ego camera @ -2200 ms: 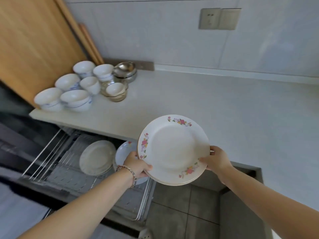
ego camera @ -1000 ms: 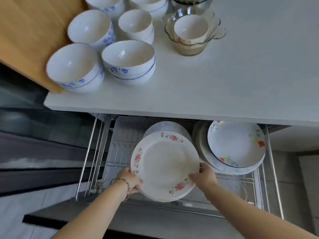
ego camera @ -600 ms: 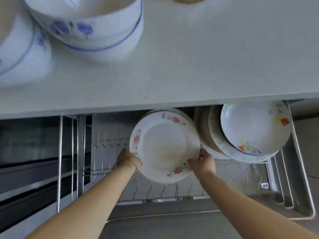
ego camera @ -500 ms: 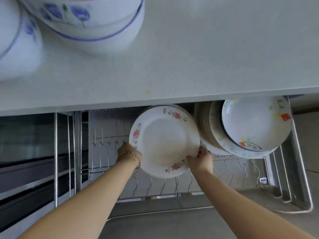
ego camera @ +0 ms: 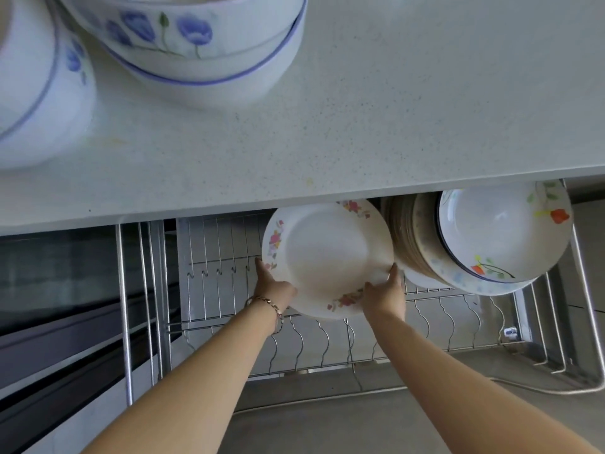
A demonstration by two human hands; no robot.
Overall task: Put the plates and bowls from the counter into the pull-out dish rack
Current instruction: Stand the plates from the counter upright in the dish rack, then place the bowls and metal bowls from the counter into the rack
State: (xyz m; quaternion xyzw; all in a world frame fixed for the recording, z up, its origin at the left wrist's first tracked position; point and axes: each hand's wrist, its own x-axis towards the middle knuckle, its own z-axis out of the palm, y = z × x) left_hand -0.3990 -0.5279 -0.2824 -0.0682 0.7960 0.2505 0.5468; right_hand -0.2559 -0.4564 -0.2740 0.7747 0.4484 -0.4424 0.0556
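Observation:
A white plate with pink flowers (ego camera: 324,253) stands nearly upright in the wire pull-out dish rack (ego camera: 327,342), its top edge hidden under the counter. My left hand (ego camera: 273,285) grips its lower left rim and my right hand (ego camera: 386,291) grips its lower right rim. To its right several plates (ego camera: 435,273) lean together in the rack, the front one a deep plate with orange flowers (ego camera: 501,234). White bowls with blue flowers (ego camera: 203,44) stand on the counter (ego camera: 393,126) above.
Another blue-flowered bowl (ego camera: 36,93) sits at the counter's left edge. The counter's front lip overhangs the rack's back part. Bare wire slots lie in front of and left of the held plate. A dark drawer front (ego camera: 59,322) is at the left.
I carried the plate from counter height down into the rack and pushed it back toward the counter edge. My head has lowered, so the counter bowls loom larger.

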